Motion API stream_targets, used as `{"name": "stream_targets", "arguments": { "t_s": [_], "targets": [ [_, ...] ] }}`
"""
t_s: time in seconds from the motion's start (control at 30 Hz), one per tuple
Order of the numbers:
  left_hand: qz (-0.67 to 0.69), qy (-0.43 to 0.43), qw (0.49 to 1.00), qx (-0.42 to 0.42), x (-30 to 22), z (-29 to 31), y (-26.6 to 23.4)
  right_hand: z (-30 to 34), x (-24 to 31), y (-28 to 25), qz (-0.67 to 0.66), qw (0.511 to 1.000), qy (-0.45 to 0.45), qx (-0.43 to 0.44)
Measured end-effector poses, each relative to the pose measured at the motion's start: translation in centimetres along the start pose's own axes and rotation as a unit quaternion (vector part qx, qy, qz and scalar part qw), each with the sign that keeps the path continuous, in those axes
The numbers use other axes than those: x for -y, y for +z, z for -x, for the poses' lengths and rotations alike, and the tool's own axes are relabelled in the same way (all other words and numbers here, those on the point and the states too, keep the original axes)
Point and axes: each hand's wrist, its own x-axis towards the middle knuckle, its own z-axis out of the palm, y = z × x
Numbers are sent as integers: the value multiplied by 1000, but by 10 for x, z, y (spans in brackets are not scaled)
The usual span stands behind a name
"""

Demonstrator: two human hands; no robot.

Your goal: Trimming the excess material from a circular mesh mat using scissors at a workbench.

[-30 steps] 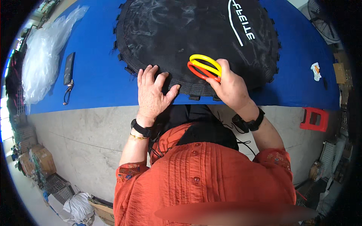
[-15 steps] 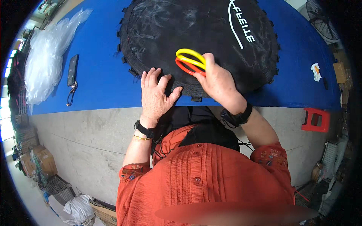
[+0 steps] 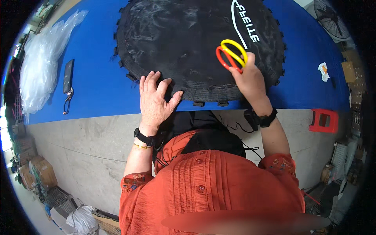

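Observation:
A round black trampoline mat (image 3: 188,58) of mesh lies on the blue table (image 3: 92,90), with short strap loops around its stitched webbing rim and white lettering at its right. My left hand (image 3: 155,98) rests flat on the mat's near left rim, fingers spread and thumb out to the side. Over the mat's right part, my right hand (image 3: 250,80) is closed on a pair of scissors (image 3: 234,51). The red and yellow handle loops stick out beyond my fingers; the blades are hidden in my hand.
Clear plastic film (image 3: 41,66) and a dark phone with a strap (image 3: 68,76) lie at the left. A white wrapper (image 3: 324,72) is on the right. Beyond stands a black fan (image 3: 329,19); a red stool (image 3: 324,120) is on the floor at right.
My right hand has moved to the right with the scissors, their loops now more spread in view. My left hand stays on the mat's rim. The whole view has shifted slightly.

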Motion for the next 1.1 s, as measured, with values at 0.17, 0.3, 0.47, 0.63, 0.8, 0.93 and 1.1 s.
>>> {"name": "stream_targets", "arguments": {
  "t_s": [0.17, 0.3, 0.47, 0.63, 0.8, 0.93, 1.1],
  "targets": [
    [-6, -1, 1000, 1, -1, 0, -1, 9, -17, -5, -43, 999, 6, -6],
    [-10, 1, 1000, 7, -2, -1, 0, 28, -17, 1, -56, 998, -31, 12],
    [-11, -2, 1000, 10, -2, -1, -1, 28, -24, -14, -39, 999, -15, 22],
    [-12, 1, 1000, 9, -2, -1, 0, 34, -35, -35, -45, 998, 36, 30],
    [-15, 10, 1000, 2, -2, -2, 1, 36, -25, -32, -124, 986, 6, 107],
    [-14, 7, 1000, 3, -1, -2, 3, 37, -10, -4, -122, 981, -121, 91],
    [-5, 6, 1000, 0, -2, 0, 1, 35, 3, -8, -91, 980, -85, 153]
  ]
}}
